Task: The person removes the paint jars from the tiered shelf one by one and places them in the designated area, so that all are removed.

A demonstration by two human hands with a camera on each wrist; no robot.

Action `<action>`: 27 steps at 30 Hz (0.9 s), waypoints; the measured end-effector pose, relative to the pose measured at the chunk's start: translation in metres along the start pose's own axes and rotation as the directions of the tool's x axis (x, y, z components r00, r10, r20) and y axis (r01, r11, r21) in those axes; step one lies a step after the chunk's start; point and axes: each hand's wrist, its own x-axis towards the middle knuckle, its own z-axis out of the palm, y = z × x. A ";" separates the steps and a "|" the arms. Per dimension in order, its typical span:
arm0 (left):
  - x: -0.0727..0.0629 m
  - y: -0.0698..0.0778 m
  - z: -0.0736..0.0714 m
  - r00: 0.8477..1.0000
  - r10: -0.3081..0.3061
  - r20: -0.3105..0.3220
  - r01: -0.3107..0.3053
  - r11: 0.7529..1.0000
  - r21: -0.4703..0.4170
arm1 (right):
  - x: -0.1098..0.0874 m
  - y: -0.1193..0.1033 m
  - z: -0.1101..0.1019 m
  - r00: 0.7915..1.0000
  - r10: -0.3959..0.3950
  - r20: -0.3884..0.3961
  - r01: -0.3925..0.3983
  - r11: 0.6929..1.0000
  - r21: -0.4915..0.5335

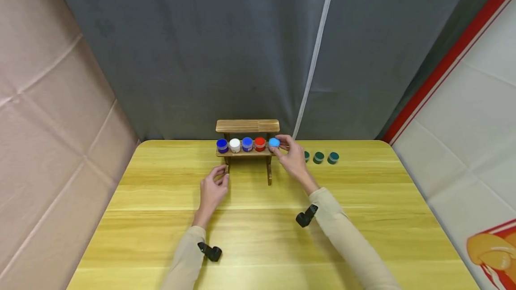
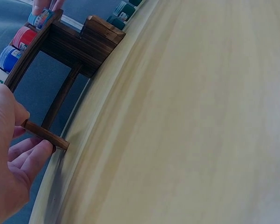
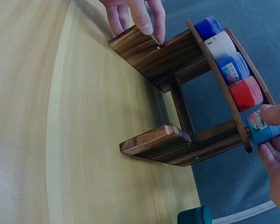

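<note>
A small dark-brown wooden rack (image 1: 247,125) stands at the table's far edge. My left hand (image 1: 212,189) pinches its left leg (image 2: 47,134) between thumb and fingers. At the shelf's right end, my right hand (image 1: 293,159) grips a light blue paint jar (image 3: 260,126) by its sides. To the left of that jar, on the same shelf, sit a red jar (image 1: 260,144), a blue jar (image 1: 247,144), a white jar (image 1: 235,145) and a dark blue jar (image 1: 222,146). The light blue jar is upright, close beside the red one.
Three dark green jars stand on the table right of the rack, the nearest partly hidden by my right hand; the outermost green jar (image 1: 333,158) is farthest right. A grey curtain (image 1: 201,57) hangs behind the wooden table (image 1: 258,236).
</note>
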 end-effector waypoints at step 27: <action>0.001 0.000 -0.002 1.000 0.000 -0.002 0.000 1.000 0.016 | -0.013 0.020 -0.038 0.995 0.077 -0.066 -0.074 0.996 0.050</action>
